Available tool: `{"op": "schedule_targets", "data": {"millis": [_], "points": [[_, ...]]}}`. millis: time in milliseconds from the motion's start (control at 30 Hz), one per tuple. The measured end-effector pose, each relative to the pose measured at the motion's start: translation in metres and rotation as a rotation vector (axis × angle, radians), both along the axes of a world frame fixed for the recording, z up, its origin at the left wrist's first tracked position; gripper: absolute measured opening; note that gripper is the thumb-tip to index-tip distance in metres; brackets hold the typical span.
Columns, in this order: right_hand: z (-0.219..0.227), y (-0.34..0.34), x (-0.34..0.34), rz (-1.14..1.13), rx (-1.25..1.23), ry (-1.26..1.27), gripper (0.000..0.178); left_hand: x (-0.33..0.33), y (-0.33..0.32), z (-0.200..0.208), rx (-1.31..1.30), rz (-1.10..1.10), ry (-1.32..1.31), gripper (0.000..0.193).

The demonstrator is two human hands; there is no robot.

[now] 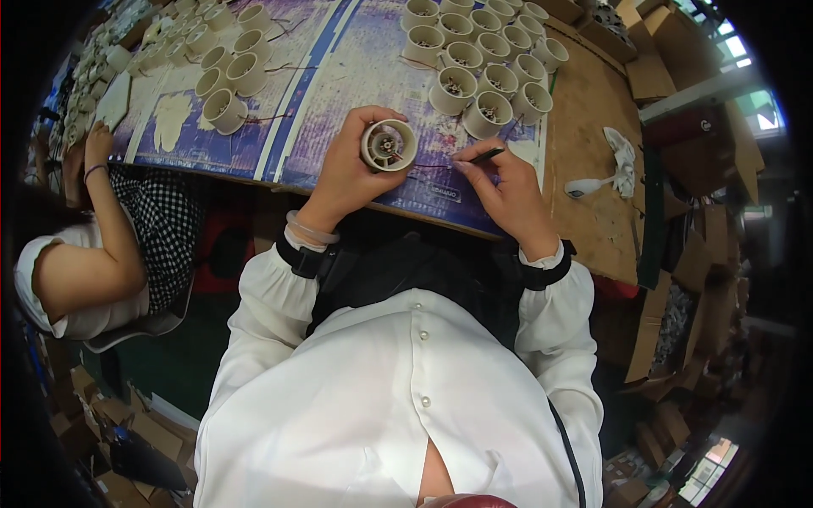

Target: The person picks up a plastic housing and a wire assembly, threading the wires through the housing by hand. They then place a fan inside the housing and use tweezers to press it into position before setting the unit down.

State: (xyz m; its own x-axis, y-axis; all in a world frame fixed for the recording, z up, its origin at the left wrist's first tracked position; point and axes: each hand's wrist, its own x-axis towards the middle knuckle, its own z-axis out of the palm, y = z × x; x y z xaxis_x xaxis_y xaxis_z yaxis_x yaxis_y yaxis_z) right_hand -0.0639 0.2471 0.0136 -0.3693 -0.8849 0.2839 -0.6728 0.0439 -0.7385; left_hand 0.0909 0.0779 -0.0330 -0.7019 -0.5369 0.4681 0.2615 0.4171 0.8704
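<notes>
My left hand (345,168) is wrapped round a cream plastic cup (406,135) and tilts its open top up toward me. Inside the cup sit a smaller ring and some metal parts. A thin dark red wire (434,165) runs from the cup across toward my right hand (512,196). Between the thumb and fingers of that hand is a slim black pen-like tool (487,156); its exact kind is unclear. Whether those fingers also grip the wire's end, I cannot tell.
Several similar cups (453,89) stand in rows beyond my hands, and more cups (227,112) are at the far left. A white bottle (584,187) and a crumpled tissue (622,161) lie on the right. A co-worker's arm (106,195) reaches onto the table at left.
</notes>
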Motion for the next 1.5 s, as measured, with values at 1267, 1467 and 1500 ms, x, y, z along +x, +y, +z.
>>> {"op": "schedule_targets", "data": {"millis": [1267, 1467, 1500], "points": [[-0.008, -0.045, 0.036, -0.105, -0.365, -0.088, 0.02, -0.001, -0.001, -0.003, 0.094, -0.025, -0.114, 0.057], [-0.007, -0.048, 0.038, -0.094, -0.387, -0.021, 0.02, -0.002, -0.003, -0.008, 0.109, -0.036, -0.081, 0.057], [-0.007, -0.048, 0.038, -0.09, -0.396, 0.004, 0.021, -0.001, -0.003, -0.007, 0.101, -0.031, -0.095, 0.057]]}}
